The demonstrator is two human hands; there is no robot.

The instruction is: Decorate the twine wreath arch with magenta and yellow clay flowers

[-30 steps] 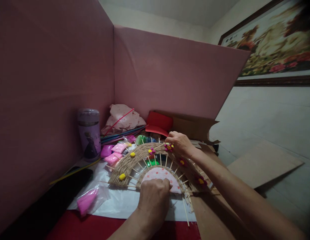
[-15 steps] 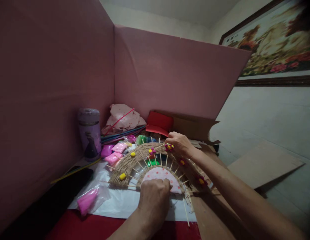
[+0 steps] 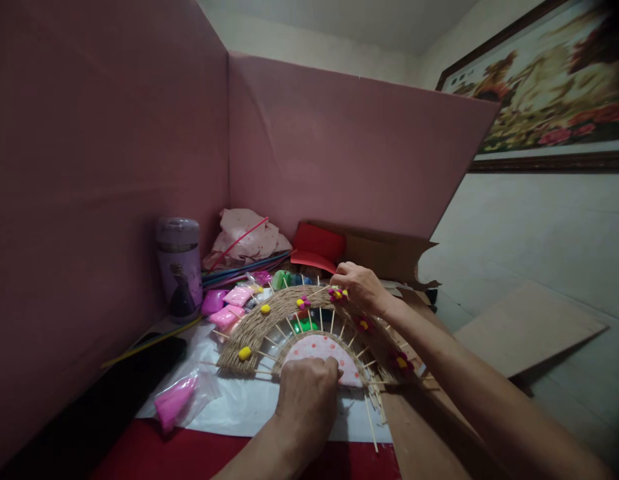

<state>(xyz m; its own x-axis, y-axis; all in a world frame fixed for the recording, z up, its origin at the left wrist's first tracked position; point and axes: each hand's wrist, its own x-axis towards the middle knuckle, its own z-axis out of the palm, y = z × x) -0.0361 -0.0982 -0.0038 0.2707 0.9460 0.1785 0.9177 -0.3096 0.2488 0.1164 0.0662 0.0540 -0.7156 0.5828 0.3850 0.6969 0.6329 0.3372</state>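
Gripping the half-round twine fan [image 3: 284, 301] by its near middle edge, the left hand [image 3: 309, 393] is curled tight. The right hand [image 3: 360, 287] is at the far rim beside a magenta-and-yellow flower [image 3: 338, 294]; what it pinches is unclear. The fan is above a white sheet [image 3: 244, 407], right of a purple tumbler [image 3: 178, 267].

Left pink panel [image 3: 99, 173]: deep shade
Back pink panel [image 3: 339, 153]: dim, faintly lighter
Plastic bag [image 3: 203, 393]: small glints
Cardboard sheet [image 3: 529, 327]: shadow along lower edge
Framed picture [image 3: 549, 93]: wide-angle stretch, blackened corner
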